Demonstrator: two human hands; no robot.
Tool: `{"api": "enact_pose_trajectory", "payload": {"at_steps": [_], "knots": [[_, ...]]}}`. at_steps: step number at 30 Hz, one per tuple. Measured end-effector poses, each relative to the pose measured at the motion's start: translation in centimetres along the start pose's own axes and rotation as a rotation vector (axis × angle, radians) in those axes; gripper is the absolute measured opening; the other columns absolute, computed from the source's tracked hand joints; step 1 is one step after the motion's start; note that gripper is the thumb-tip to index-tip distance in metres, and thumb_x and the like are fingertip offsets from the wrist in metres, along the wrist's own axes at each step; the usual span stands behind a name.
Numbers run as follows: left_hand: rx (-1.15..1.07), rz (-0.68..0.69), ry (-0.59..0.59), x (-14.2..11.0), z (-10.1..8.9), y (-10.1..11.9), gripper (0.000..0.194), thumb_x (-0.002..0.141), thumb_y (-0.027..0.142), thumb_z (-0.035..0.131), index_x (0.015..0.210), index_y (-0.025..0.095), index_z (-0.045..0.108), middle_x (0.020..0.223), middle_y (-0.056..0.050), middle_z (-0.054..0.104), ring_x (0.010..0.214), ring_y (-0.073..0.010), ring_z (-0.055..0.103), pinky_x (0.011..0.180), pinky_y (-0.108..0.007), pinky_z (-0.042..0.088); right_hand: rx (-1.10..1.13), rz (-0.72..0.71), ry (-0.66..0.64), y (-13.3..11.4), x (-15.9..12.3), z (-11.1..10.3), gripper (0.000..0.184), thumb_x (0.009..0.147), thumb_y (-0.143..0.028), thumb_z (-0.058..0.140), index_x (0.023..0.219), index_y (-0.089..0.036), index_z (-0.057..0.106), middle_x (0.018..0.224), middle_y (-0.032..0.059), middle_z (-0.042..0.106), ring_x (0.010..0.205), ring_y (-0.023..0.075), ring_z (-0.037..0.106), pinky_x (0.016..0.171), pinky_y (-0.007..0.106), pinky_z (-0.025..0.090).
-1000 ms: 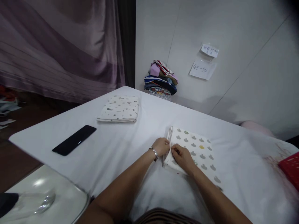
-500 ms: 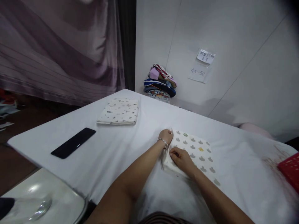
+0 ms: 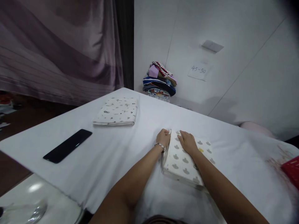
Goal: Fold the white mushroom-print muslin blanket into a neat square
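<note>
A folded white cloth (image 3: 179,161) printed with grey shapes lies on the white-covered table (image 3: 112,155) in front of me. At its far left corner my left hand (image 3: 163,137), with a bracelet at the wrist, is closed on the cloth's edge. My right hand (image 3: 188,143) rests palm down on the top layer near the far edge, fingers stretched out. Under that hand and forearm part of the print is hidden. Farther left on the table lies a second folded cloth (image 3: 116,112), white with small dark prints, touched by neither hand.
A black phone-like slab (image 3: 68,146) lies on the left of the table. Beyond the far edge rises a pile of folded fabrics (image 3: 160,81) against the wall. A red item (image 3: 291,169) sits at the right edge. A pale glossy seat-like surface (image 3: 30,196) stands lower left.
My right hand has moved from the cloth's near left side to its far part, going from curled fingers to flat. My left hand stays at the corner. The paper on the wall has flapped up.
</note>
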State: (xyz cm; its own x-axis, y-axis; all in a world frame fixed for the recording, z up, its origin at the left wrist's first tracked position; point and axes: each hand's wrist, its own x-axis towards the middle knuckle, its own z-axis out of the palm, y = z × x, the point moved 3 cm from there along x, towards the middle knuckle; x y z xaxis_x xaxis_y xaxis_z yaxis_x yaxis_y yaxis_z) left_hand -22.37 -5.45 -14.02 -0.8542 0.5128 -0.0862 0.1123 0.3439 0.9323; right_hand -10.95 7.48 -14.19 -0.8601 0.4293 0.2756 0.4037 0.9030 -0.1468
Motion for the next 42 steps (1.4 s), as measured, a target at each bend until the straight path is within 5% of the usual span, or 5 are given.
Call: {"api": "enact_pose_trajectory", "payload": {"at_steps": [9,17,27,37,42], "knots": [[0.021,0.053,-0.029,1.1,0.2,1.4,0.01,0.074,0.021,0.064,0.083,0.018,0.063,0.087,-0.004,0.07,0.081,-0.0147,0.063,0.076,-0.024,0.046,0.012,-0.156,0.028,-1.7,-0.6,-0.9,0.046,0.094,-0.038,0.032,0.135,-0.021,0.044,0.143,0.0086,0.041,0.135,0.0234,0.029,0.108,0.048,0.023],[-0.047,-0.01,-0.031,1.2,0.5,1.4,0.02,0.074,0.015,0.061,0.094,0.017,0.064,0.091,-0.004,0.07,0.082,-0.0141,0.064,0.076,-0.024,0.047,0.078,-0.183,-0.066,-2.0,-0.5,-1.0,0.047,0.094,-0.038,0.031,0.138,-0.022,0.041,0.142,0.0077,0.042,0.134,0.0224,0.031,0.108,0.048,0.022],[-0.178,-0.117,0.046,2.4,0.0,0.4,0.024,0.073,0.014,0.061,0.097,0.014,0.064,0.092,-0.005,0.07,0.08,-0.0126,0.064,0.073,-0.022,0.049,0.056,-0.164,-0.022,-2.2,-0.8,-1.5,0.048,0.095,-0.039,0.031,0.137,-0.02,0.041,0.142,0.0094,0.042,0.133,0.0219,0.034,0.108,0.049,0.02],[-0.111,-0.093,-0.129,1.2,-1.5,-0.2,0.007,0.072,0.019,0.062,0.072,0.015,0.067,0.072,-0.002,0.069,0.065,-0.0112,0.06,0.067,-0.022,0.047,0.043,-0.148,-0.045,-2.0,-0.6,-1.2,0.048,0.094,-0.041,0.032,0.137,-0.022,0.042,0.141,0.0088,0.043,0.132,0.0228,0.035,0.107,0.051,0.022],[-0.035,-0.032,-0.219,-1.0,-1.4,-1.0,0.014,0.071,0.026,0.062,0.061,0.017,0.065,0.063,0.0,0.065,0.062,-0.0117,0.056,0.064,-0.022,0.044,0.05,-0.149,-0.039,-2.0,-0.6,-1.2,0.047,0.094,-0.041,0.032,0.136,-0.023,0.043,0.14,0.0088,0.044,0.131,0.0231,0.036,0.107,0.05,0.022]]}}
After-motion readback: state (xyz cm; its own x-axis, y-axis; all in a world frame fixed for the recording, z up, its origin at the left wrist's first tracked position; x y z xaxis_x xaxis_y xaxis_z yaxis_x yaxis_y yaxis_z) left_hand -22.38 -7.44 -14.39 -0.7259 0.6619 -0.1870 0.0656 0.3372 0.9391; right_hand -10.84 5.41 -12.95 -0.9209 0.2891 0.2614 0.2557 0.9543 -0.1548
